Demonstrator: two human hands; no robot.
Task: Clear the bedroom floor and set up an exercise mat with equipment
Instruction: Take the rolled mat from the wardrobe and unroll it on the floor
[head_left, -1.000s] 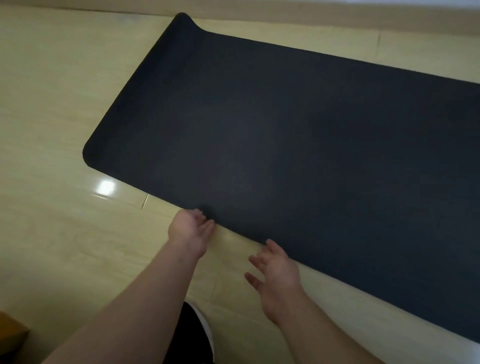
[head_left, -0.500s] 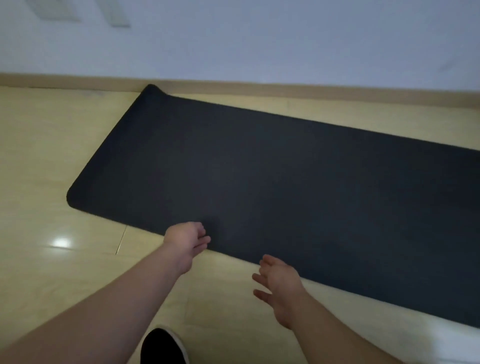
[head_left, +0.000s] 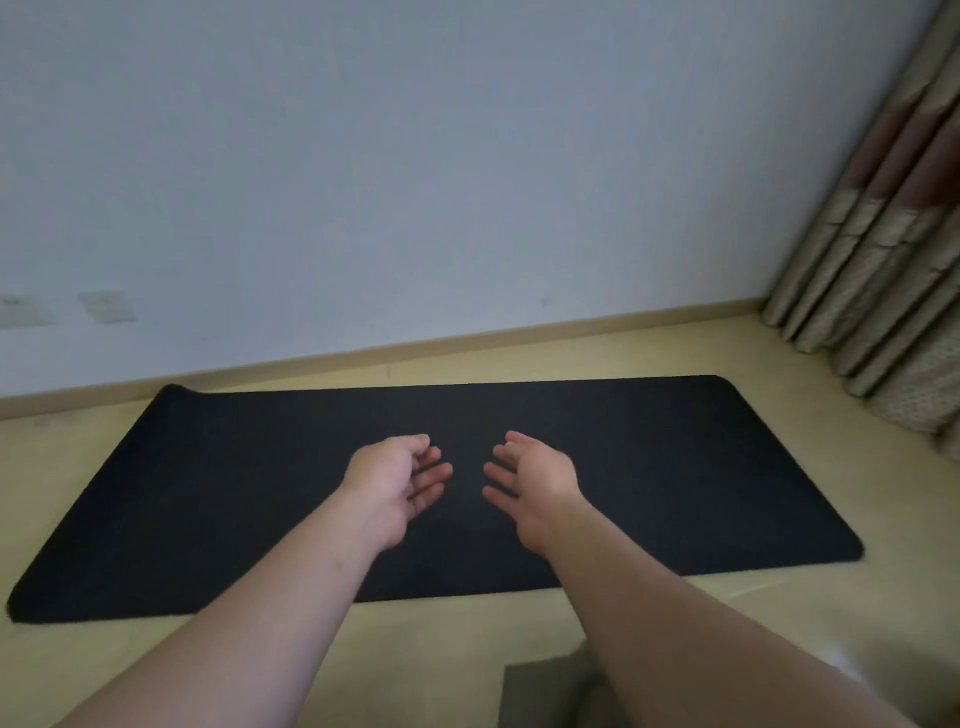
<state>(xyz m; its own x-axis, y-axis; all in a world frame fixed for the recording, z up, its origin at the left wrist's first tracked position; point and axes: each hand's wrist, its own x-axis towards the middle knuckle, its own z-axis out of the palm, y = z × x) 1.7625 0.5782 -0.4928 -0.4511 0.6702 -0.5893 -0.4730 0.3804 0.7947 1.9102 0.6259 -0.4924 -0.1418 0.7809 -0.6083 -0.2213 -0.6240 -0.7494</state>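
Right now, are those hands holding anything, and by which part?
Nothing is held. The left hand and right hand hover, fingers relaxed, over the mat.

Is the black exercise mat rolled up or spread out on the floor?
Spread out. The black mat lies flat on the floor, all four rounded corners visible; only its far left corner curls up slightly.

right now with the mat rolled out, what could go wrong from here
The mat has a far left corner that looks slightly curled up; a foot could catch on it. The floor looks glossy, so the mat may slide under load. It lies close to the wall and curtain, so room there may be tight.
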